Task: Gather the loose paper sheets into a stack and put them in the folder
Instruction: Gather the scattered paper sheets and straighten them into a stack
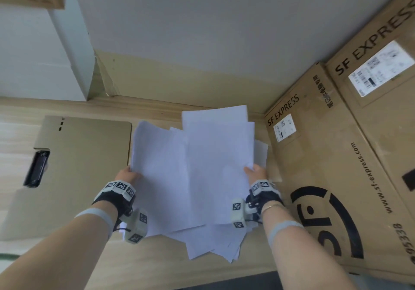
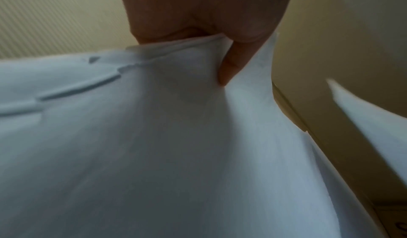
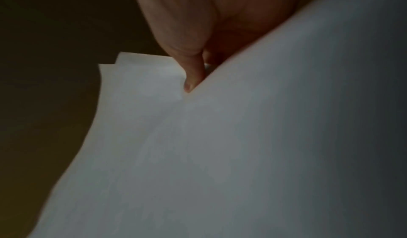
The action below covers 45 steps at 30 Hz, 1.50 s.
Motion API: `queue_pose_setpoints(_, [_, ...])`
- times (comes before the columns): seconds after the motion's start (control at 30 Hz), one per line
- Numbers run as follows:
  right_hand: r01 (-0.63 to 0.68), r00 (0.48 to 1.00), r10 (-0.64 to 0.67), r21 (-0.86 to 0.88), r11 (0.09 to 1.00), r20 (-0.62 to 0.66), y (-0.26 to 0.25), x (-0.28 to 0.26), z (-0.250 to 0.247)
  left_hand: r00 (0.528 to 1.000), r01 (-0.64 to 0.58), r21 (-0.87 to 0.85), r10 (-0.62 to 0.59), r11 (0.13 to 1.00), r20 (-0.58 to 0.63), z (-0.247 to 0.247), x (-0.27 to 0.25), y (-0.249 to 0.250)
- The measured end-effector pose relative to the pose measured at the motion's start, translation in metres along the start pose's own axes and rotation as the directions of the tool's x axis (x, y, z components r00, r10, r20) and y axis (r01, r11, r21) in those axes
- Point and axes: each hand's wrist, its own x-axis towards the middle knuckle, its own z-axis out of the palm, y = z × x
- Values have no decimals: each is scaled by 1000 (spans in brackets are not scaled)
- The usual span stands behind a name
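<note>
The loose white paper sheets are fanning out unevenly in a rough bundle above the light wooden table, with the left hand pinching the bundle's left edge between thumb and fingers and the right hand pinching its right edge the same way. The brown folder is lying flat on the table just to the left of the sheets, its black clip showing at its left side. Large SF Express cardboard boxes are standing close by on the right.
</note>
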Motion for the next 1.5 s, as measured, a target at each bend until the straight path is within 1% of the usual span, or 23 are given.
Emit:
queue_pose_setpoints(0.07, [30,996,-24,-72,997,85,-9,-12,29,1000,-2,2,2,1000,3,0,0,2])
queue_pose_setpoints(0.2, [82,984,-47,-195,977,174,-21,-33,81,1000,-20,-31,19,999,-13,5,-1,5])
queue_pose_setpoints(0.3, [90,974,-47,-185,979,223,-30,-44,104,999,-44,-20,43,999,-21,8,-3,5])
queue_pose_setpoints(0.4, [110,968,-64,-182,977,241,-35,-47,113,999,-25,-55,24,998,-20,10,-2,2])
queue_pose_setpoints(0.47, [111,976,-77,-159,981,203,-34,-39,106,999,-21,-78,18,997,-43,9,-2,2])
queue_pose_setpoints(0.53, [82,987,-61,-143,986,146,-27,-25,89,997,-31,-91,24,995,-70,6,-2,3])
queue_pose_setpoints(0.57, [69,992,-49,-176,982,116,-22,-17,78,996,-37,-107,28,994,-81,3,-2,4])
queue_pose_setpoints(0.63, [22,998,-1,-305,952,69,-11,1,55,996,-45,-144,32,989,-89,-2,-1,4])
queue_pose_setpoints(0.67, [-5,997,31,-364,931,65,-5,8,46,995,-47,-159,33,986,-91,-4,-1,3])
queue_pose_setpoints(0.77, [-37,991,91,-443,896,101,6,22,29,996,-48,-181,33,982,-86,-6,1,3])
queue_pose_setpoints(0.9, [-63,981,149,-527,848,123,12,26,30,997,-59,-203,47,977,-64,-4,-1,3])
queue_pose_setpoints(0.93, [-62,980,153,-535,843,128,12,25,32,997,-65,-203,53,977,-62,-2,-1,4])
queue_pose_setpoints(1.07, [-21,977,122,-493,870,174,5,19,24,997,-68,-184,61,981,-40,4,-4,9])
queue_pose_setpoints(1.13, [-71,975,159,-464,883,154,4,13,16,997,-73,-183,69,980,-29,6,-5,13])
queue_pose_setpoints(1.23, [-211,958,268,-384,899,99,12,-4,7,997,-75,-181,74,981,-16,9,-6,17])
queue_pose_setpoints(1.33, [-359,913,404,-356,863,59,30,-27,6,999,-51,-182,50,982,-10,11,-7,21])
queue_pose_setpoints(1.5, [-487,856,517,-328,810,5,44,-50,11,999,-38,-183,40,982,5,16,-9,21])
